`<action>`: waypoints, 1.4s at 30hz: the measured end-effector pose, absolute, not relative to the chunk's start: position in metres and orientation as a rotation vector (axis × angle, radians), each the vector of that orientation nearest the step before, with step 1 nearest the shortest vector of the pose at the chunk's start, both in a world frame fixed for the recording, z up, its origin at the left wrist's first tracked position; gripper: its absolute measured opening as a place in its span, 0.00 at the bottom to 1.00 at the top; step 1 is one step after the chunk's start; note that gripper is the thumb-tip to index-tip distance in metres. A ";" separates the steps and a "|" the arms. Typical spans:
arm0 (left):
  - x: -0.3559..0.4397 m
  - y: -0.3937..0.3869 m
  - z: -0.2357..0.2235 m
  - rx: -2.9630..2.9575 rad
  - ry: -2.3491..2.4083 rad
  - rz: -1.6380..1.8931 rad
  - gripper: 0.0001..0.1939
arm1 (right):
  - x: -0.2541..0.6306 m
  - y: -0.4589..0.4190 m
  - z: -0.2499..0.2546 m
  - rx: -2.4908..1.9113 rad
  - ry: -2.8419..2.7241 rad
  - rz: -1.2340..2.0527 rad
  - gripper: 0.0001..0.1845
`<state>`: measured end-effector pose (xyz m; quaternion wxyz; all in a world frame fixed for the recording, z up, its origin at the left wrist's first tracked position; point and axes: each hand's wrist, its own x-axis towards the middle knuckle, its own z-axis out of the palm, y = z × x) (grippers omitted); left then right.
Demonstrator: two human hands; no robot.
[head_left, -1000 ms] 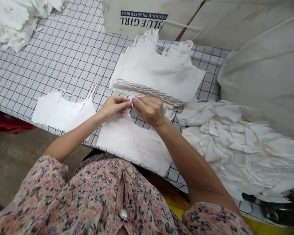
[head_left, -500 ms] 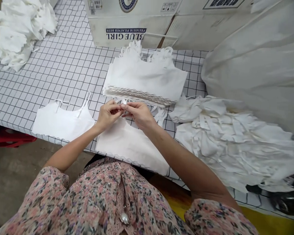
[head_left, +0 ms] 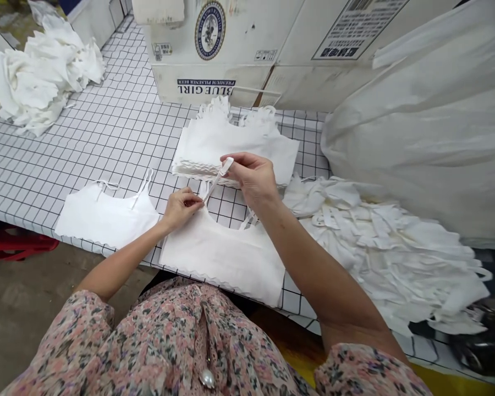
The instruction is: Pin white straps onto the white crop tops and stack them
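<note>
A grid-printed table cover (head_left: 107, 148) carried everything; cardboard boxes (head_left: 214, 55) stood behind it. Right: pale sack (head_left: 416, 121), heap of white fabric offcuts (head_left: 379, 247). Scalloped stack of camisoles (head_left: 235, 143) lay beyond the hands. Flat knit camisole (head_left: 218, 258) sat nearest the person, hem toward them. Its narrow strap (head_left: 218, 179) ran diagonally up-right, left hand (head_left: 181, 209) pinched near its base, right hand (head_left: 251, 181) clamped on its tip.
</note>
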<state>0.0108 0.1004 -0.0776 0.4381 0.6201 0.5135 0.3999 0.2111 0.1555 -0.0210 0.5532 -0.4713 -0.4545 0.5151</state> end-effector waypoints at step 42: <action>0.050 0.039 -0.033 1.325 1.238 1.262 0.17 | 0.203 0.050 -0.033 -1.073 -1.280 1.154 0.12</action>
